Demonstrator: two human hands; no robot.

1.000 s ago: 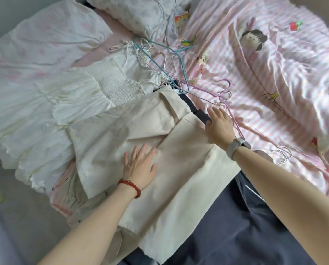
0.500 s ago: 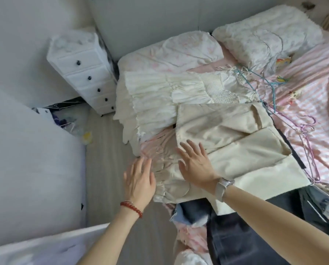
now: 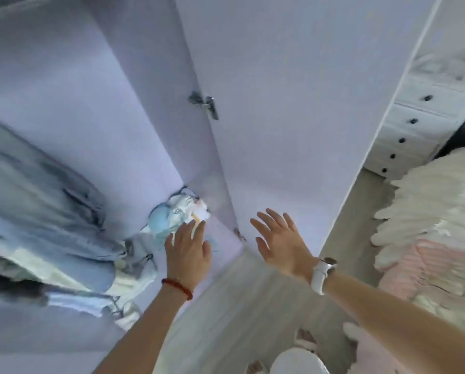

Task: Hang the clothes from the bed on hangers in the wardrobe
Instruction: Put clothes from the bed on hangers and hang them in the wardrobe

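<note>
I face the open white wardrobe (image 3: 134, 109), its door (image 3: 293, 117) swung out in the middle of the view. Blue-grey clothes (image 3: 45, 206) hang inside at the left, with a heap of pale items (image 3: 177, 214) on the wardrobe floor. My left hand (image 3: 187, 255), with a red bead bracelet, is held flat with straight fingers over the wardrobe's bottom edge and holds nothing. My right hand (image 3: 282, 241), with a white watch, is spread open in front of the door's lower part and is empty. A white ruffled garment (image 3: 428, 211) on the bed edge shows at the right.
A white drawer chest (image 3: 420, 122) with black knobs stands behind the door at the right. Pale wooden floor (image 3: 253, 306) lies between wardrobe and bed. A pink frilled cloth (image 3: 415, 268) hangs off the bed. A round white object (image 3: 296, 363) sits at the bottom.
The view has swung left from the bed to the wardrobe. Both hands have left the cream garment on the bed and are now raised empty in front of the wardrobe.
</note>
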